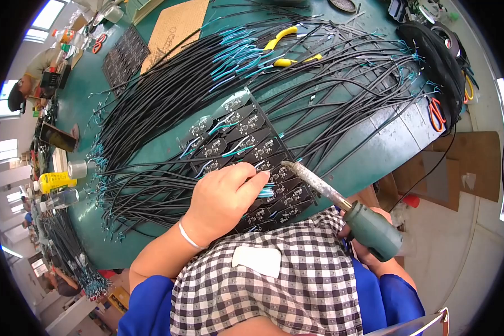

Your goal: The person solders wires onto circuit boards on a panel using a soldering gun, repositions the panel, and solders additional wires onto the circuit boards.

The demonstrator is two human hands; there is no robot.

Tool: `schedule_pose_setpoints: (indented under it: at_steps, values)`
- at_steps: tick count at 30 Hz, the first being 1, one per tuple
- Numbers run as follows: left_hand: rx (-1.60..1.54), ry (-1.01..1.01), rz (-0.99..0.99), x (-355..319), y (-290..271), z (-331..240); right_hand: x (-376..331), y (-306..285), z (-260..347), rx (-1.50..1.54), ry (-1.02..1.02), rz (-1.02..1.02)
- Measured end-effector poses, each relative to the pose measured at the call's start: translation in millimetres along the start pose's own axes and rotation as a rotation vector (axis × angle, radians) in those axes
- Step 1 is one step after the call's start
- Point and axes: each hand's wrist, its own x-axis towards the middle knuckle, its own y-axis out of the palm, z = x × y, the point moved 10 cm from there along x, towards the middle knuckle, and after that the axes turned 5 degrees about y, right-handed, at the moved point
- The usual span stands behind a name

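Two hands at work: both bare, forearms entering from the lower edge of the head view.
Left hand (225,197): curled narrow, fingertips pinched on thin teal-tipped wire ends (266,192); thin white bracelet (189,237) at the wrist.
Wire ends: lying on the circuit board strip, just beyond the left fingertips and just short of the iron's tip.
Right hand (369,246): closed around the green handle of a soldering iron (341,204); hand mostly hidden behind that handle.
Soldering iron: grey shaft slants up and left from the right hand, tip just beside the left fingertips, over the board; whether it touches the board cannot be told.
Circuit board strip (252,151): dark panel of small black boards with pale components, running from under the left hand away up and left; short teal and white leads lie on the further boards.
Black cables (151,112): many, fanned across the green table (375,151) on all sides of the strip, teal ends at the far and left fringes.
Yellow-handled pliers (285,50): far beyond the hands, on top of the cables.
Orange-handled scissors (435,113): well right of the hands, near the table edge.
Cardboard sheet (173,28): far side, beyond the cables.
Yellow bottle (56,180): far to the left of the left hand, at the table rim.
Checked cloth (269,280): black and white, nearest the body, below both hands.
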Motion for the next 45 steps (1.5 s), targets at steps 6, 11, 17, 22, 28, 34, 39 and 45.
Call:
schedule_pose_setpoints:
  at_steps: [6, 11, 17, 22, 28, 34, 39, 45]
  values:
    - [-0.055, -0.082, -0.015, 0, 8, -1, -10, 7, -12, -0.111, -0.06, 0.155]
    - [-0.015, -0.024, -0.085, -3, -1, -11, -13, -17, -10, 0.435, 0.111, 0.104]
    - [-0.045, -0.019, -0.099, -11, 1, -27, -26, -24, 7, 0.037, -0.132, 0.229]
    - [-0.072, 0.009, -0.093, -11, 9, -30, -36, -5, -3, -0.027, -0.141, 0.202]
    - [-0.062, 0.054, -0.105, -9, 14, -31, -41, -11, 11, -0.048, -0.209, 0.019]
    - [-0.057, 0.051, -0.116, -8, 16, -30, -36, -7, 18, -0.132, -0.255, 0.028]
    - [-0.059, 0.051, -0.114, -8, 16, -29, -37, -3, 11, -0.14, -0.211, 0.038]
    - [-0.098, 0.036, -0.105, -6, 15, -29, -38, 0, 9, -0.128, -0.228, 0.049]
